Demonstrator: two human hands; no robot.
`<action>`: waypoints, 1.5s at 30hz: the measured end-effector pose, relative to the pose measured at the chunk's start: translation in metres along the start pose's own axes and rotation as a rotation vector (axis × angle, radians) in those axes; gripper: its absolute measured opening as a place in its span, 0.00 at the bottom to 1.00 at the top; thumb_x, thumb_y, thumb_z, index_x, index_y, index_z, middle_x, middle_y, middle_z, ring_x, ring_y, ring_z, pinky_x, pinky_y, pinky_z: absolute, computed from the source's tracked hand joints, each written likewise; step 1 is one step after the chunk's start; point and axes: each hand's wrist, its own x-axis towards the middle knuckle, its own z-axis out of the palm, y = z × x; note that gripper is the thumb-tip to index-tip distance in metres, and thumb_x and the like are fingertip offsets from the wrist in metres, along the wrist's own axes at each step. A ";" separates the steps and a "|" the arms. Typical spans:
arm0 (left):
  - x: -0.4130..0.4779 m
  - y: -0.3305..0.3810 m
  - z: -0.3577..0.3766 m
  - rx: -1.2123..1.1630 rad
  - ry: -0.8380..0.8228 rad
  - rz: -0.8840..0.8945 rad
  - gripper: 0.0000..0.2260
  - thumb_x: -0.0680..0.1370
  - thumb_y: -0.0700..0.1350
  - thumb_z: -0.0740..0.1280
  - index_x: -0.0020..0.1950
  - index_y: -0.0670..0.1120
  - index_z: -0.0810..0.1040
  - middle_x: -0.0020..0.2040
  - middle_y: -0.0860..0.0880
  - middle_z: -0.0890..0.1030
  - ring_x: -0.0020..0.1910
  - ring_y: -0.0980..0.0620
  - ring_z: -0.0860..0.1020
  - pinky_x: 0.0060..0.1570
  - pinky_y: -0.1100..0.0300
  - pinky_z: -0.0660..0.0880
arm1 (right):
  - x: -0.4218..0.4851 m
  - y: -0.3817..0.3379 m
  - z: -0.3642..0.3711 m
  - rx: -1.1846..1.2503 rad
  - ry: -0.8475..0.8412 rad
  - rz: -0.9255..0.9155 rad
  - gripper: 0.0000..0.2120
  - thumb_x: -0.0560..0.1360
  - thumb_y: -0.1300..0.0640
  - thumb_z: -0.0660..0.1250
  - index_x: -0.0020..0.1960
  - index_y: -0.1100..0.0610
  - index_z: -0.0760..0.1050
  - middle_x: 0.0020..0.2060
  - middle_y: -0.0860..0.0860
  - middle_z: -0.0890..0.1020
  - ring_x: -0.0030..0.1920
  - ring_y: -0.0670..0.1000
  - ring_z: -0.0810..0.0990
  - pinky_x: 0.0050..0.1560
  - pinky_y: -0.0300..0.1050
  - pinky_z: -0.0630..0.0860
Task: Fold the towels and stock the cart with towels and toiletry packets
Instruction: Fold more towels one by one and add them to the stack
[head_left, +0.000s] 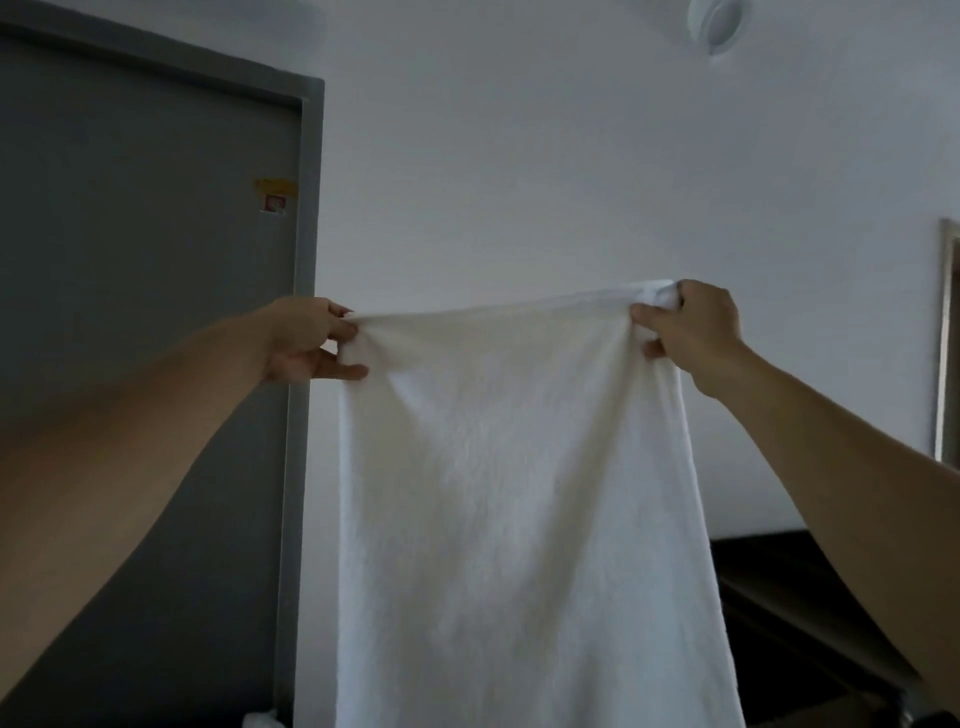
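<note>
Two hands raised: left hand (306, 338) and right hand (685, 325) pinch top corners of white towel (519, 493), hanging.

A: Anything legible anywhere?
B: Nothing readable. Only one small sticker (274, 196) on the grey door (130, 286), up and to the left of the left hand (306, 340) and its grip on the towel (509, 467).
A: Letters or numbers on it?
B: Too blurred to make out. Just a yellow strip on top and, touching it below, a white patch with a red mark.
A: And nearer the grip, or beyond the right hand (691, 325)?
B: Nothing to read there either.
</note>
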 end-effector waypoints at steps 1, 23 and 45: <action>-0.001 -0.001 0.000 -0.040 -0.004 0.001 0.07 0.80 0.32 0.63 0.56 0.40 0.75 0.53 0.42 0.75 0.45 0.44 0.79 0.29 0.55 0.81 | -0.003 0.001 0.000 0.021 -0.010 0.019 0.08 0.75 0.58 0.74 0.45 0.57 0.74 0.46 0.50 0.76 0.35 0.50 0.81 0.25 0.38 0.78; 0.021 -0.060 0.010 -0.112 0.208 0.268 0.04 0.79 0.37 0.67 0.50 0.43 0.81 0.48 0.46 0.82 0.40 0.51 0.83 0.34 0.58 0.81 | -0.008 0.038 0.020 0.112 -0.065 0.090 0.19 0.77 0.56 0.70 0.55 0.73 0.74 0.57 0.65 0.78 0.42 0.64 0.84 0.27 0.44 0.81; 0.091 -0.065 0.054 0.216 0.518 0.383 0.08 0.81 0.42 0.64 0.59 0.44 0.73 0.51 0.46 0.78 0.49 0.50 0.81 0.44 0.60 0.81 | 0.048 0.131 0.091 0.340 -0.041 0.060 0.14 0.78 0.55 0.70 0.37 0.51 0.70 0.35 0.46 0.71 0.35 0.43 0.76 0.38 0.50 0.84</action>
